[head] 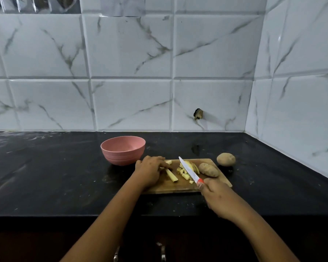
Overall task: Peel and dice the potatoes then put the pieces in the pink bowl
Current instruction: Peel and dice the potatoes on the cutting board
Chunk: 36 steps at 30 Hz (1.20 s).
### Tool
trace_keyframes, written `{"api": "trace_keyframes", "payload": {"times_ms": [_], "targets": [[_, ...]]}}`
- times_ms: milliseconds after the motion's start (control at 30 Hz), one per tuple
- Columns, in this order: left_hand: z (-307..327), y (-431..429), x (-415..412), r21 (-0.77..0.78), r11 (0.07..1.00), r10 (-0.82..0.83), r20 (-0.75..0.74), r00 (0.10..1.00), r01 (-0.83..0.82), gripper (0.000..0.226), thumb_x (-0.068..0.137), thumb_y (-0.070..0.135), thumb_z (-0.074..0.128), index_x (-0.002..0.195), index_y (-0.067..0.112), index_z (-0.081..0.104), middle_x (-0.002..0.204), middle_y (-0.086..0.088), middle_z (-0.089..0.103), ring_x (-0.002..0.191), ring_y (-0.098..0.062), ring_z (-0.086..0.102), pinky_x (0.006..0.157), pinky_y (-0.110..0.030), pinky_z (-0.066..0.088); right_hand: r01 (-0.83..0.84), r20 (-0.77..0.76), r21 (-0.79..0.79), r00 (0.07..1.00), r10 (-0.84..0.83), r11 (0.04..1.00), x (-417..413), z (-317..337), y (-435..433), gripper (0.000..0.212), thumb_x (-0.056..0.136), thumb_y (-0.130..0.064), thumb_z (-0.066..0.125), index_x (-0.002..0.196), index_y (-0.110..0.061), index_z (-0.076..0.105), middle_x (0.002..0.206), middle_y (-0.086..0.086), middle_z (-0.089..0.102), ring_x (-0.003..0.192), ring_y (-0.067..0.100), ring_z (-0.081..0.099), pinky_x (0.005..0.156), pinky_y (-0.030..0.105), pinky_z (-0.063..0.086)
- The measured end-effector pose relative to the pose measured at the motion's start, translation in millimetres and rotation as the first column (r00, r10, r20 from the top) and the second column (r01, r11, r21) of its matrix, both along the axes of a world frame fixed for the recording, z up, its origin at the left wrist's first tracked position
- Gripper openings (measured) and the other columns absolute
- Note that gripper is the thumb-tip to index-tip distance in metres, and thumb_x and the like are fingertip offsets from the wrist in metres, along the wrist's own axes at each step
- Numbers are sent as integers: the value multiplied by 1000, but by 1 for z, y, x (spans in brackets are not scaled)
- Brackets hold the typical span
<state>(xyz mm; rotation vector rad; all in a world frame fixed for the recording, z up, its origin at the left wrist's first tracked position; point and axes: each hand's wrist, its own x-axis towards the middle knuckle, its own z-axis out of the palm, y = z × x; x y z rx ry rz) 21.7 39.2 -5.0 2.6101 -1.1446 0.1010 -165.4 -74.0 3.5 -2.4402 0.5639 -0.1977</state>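
A wooden cutting board (pixel 180 187) lies on the black counter. My left hand (pixel 150 170) rests on its left part, fingers pressing down on pale potato strips (pixel 171 175). Diced and sliced potato pieces (pixel 187 172) lie in the board's middle. My right hand (pixel 218 197) grips the red handle of a white-bladed knife (pixel 189 171), whose blade is raised at a slant over the pieces. An unpeeled potato (pixel 208 169) sits on the board's right part. Another whole potato (pixel 226 159) sits on the counter beyond it. The pink bowl (pixel 123 152) stands behind my left hand and looks empty.
The black counter (pixel 55 176) runs along a white marble-tiled wall at the back and meets a side wall on the right. The counter's front edge lies just below the board, with cabinet handles (pixel 162 251) under it.
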Motion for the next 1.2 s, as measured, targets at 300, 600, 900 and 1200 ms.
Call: {"api": "trace_keyframes", "payload": {"times_ms": [300, 600, 900, 1200], "targets": [[-11, 22, -30, -213, 974, 90, 47, 995, -78, 19, 84, 49, 62, 93, 34, 68, 131, 24, 46, 122, -7, 37, 89, -32, 26, -9, -89, -334, 996, -22, 943, -8, 3, 20, 28, 102, -43, 31, 92, -28, 53, 89, -7, 58, 77, 10, 57, 63, 29, 44], [-19, 19, -41, -346, 925, 168, 3, 986, -156, 19, 80, 48, 66, 80, 30, 70, 125, 26, 50, 120, -3, 36, 90, -30, 22, -59, -339, -486, 932, -126, 872, 8, 13, 46, 24, 100, -26, 46, 122, -18, 55, 114, 3, 61, 99, 19, 60, 74, 31, 46], [-19, 21, -44, -343, 925, 161, -37, 986, -164, 15, 82, 40, 63, 85, 28, 72, 125, 25, 51, 120, -2, 34, 86, -30, 20, -86, -342, -501, 934, -106, 861, 11, 20, 49, 23, 99, -23, 47, 119, -17, 57, 113, 4, 61, 100, 20, 60, 77, 31, 47], [-17, 24, -45, -400, 890, 204, -84, 975, -221, 13, 76, 43, 72, 75, 30, 72, 117, 29, 52, 116, -4, 33, 86, -31, 19, -94, -322, -499, 943, -84, 862, 16, 18, 51, 22, 100, -24, 45, 119, -19, 56, 109, 2, 61, 92, 18, 60, 69, 30, 43]]}}
